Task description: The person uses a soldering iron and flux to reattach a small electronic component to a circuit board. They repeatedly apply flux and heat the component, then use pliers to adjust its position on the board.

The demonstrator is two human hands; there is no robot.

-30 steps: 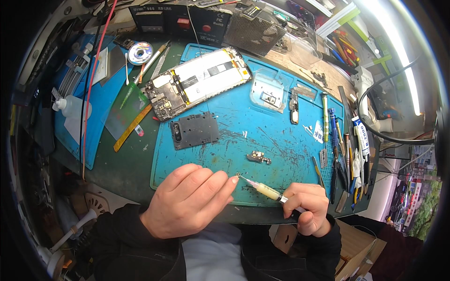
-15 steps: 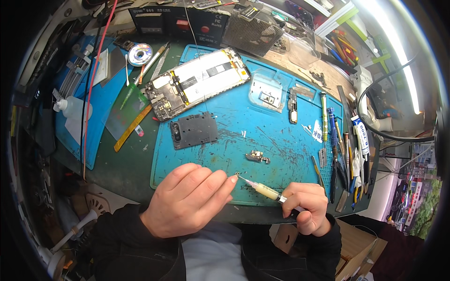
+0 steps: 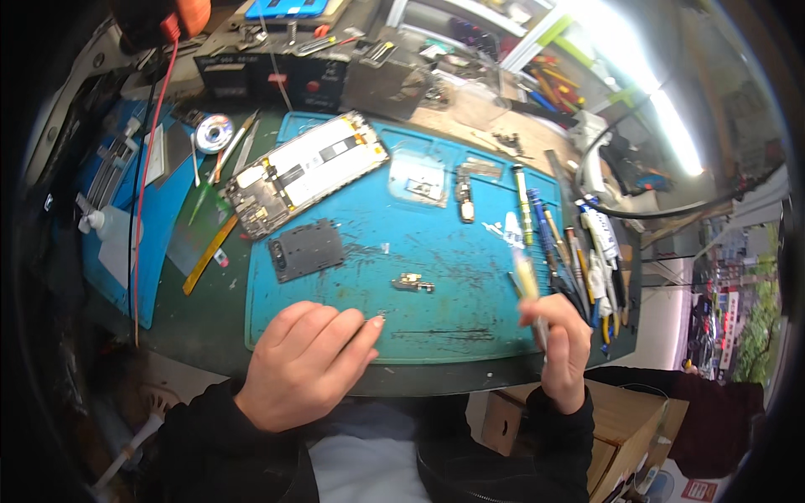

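Note:
My left hand (image 3: 306,360) hovers over the near edge of the blue mat (image 3: 470,268), fingers pinched together. A tiny metal part (image 3: 381,314) shows at its fingertips. My right hand (image 3: 560,348) grips a syringe (image 3: 527,279) of yellowish paste, tip upward and blurred by motion. Just beyond my left fingertips lies a small circuit piece (image 3: 412,283) on the mat. Farther left sits a dark plastic phone cover plate (image 3: 306,251), and behind it an opened phone (image 3: 312,172) with its battery exposed.
A clear plastic box (image 3: 418,177) and a slim phone module (image 3: 464,194) lie at the back of the mat. Screwdrivers (image 3: 545,228) and other tools crowd its right side. A solder spool (image 3: 214,132) and a yellow strip (image 3: 210,256) are on the left. A red cable (image 3: 153,159) hangs there.
My right hand has swung the syringe away from the tiny part, to the right and upright. My left hand keeps its pinch. The whole view has shifted.

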